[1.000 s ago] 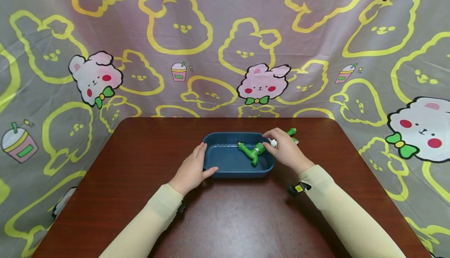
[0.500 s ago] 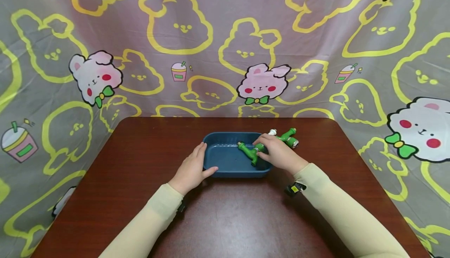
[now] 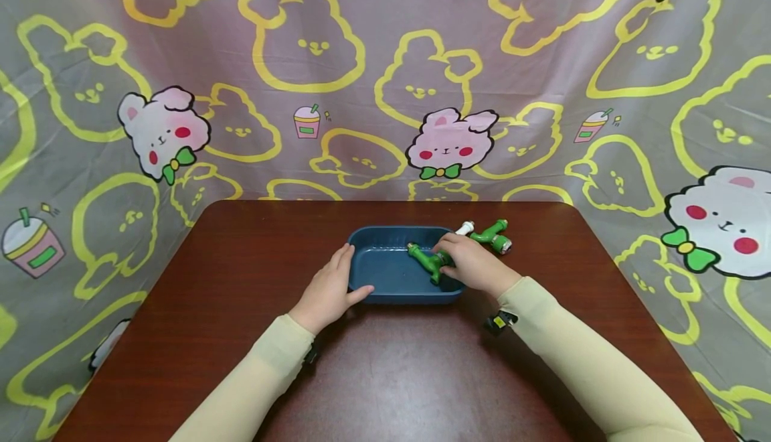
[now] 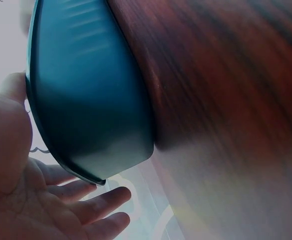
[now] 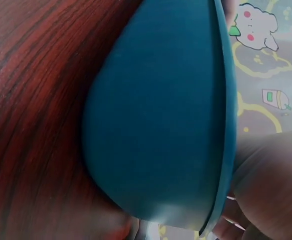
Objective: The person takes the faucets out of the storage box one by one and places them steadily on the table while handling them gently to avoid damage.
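A dark blue oblong tray (image 3: 379,274) stands on the table, with a green tap (image 3: 426,264) lying in its right half. My right hand (image 3: 480,266) reaches over the tray's right end and grips the tap by its thicker end, mostly hidden under the fingers. At the opposite end, my left hand (image 3: 324,295) rests against the rim, thumb at the near corner and fingers extended along the outside. The left wrist view shows these fingers (image 4: 103,205) loosely spread beside the tray wall (image 4: 86,90). In the right wrist view the tray (image 5: 155,115) hides the tap.
Just beyond the tray's right end, another green tap (image 3: 490,236) lies on the brown wooden table (image 3: 271,241). Beside it is a white tap (image 3: 465,228), partly hidden behind my right hand. A patterned curtain (image 3: 361,47) hangs behind and at both sides of the table.
My right hand has come left from the tray's right rim onto the green tap inside, uncovering the taps on the table. My left hand has stayed in place.
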A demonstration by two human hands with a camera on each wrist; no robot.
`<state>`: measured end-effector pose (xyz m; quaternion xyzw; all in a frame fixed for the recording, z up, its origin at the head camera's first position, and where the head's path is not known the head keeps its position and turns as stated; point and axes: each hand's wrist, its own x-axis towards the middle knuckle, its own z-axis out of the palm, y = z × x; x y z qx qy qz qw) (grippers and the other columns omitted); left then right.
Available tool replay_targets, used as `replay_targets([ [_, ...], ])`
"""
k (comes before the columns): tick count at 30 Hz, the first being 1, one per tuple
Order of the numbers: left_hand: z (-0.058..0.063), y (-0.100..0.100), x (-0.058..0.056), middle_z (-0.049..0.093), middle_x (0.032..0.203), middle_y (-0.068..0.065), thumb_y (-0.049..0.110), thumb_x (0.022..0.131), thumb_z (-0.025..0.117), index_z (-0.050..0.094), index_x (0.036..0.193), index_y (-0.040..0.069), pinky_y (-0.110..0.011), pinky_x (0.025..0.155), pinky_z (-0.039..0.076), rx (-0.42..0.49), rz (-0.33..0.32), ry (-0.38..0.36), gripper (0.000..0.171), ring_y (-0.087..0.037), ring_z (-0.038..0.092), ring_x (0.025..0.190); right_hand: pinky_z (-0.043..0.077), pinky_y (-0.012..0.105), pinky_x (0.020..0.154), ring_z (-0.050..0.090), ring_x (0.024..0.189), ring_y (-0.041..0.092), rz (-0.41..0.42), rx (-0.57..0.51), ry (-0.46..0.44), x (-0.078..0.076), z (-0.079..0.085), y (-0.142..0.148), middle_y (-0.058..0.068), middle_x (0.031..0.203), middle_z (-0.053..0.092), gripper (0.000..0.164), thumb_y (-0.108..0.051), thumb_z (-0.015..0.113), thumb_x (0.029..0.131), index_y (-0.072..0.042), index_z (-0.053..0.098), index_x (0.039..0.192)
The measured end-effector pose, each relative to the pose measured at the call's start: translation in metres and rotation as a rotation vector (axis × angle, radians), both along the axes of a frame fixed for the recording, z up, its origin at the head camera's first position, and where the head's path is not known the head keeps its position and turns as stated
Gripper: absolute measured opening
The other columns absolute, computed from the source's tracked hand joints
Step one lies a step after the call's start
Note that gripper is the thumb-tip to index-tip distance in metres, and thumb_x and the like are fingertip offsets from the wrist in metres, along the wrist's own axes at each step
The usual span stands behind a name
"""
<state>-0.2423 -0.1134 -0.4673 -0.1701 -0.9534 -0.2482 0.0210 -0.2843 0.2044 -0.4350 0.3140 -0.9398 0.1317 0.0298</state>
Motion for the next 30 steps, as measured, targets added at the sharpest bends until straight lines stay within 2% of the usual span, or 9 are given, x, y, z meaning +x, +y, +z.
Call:
replay_targets([
  [16, 0.0004, 0.0002, -0.0001, 0.029, 0.167, -0.022, 0.049, 0.093, 0.074, 0.026, 0.161, -0.001, -0.057, 0.115, 0.042, -0.001, 0.006, -0.009, 0.097, -0.042, 0.042, 0.147, 0.058, 0.043, 0.096, 0.067, 0.107, 0.027, 0.004, 0.108, 0.045, -0.0065, 0.0006, -0.0008, 0.014, 0.117, 0.067, 0.04, -0.013, 0.085, 0.086, 0.0, 0.071, 0.121],
  [30, 0.0012, 0.0004, 0.0002, 0.028, 0.167, -0.021, 0.049, 0.093, 0.073, 0.026, 0.161, 0.0, -0.055, 0.114, 0.043, -0.002, 0.009, -0.019, 0.097, -0.042, 0.043, 0.146, 0.059, 0.043, 0.094, 0.067, 0.103, 0.027, -0.021, 0.205, 0.006, -0.0085, 0.0067, -0.0055, 0.014, 0.114, 0.068, 0.039, -0.014, 0.085, 0.086, -0.001, 0.073, 0.121],
])
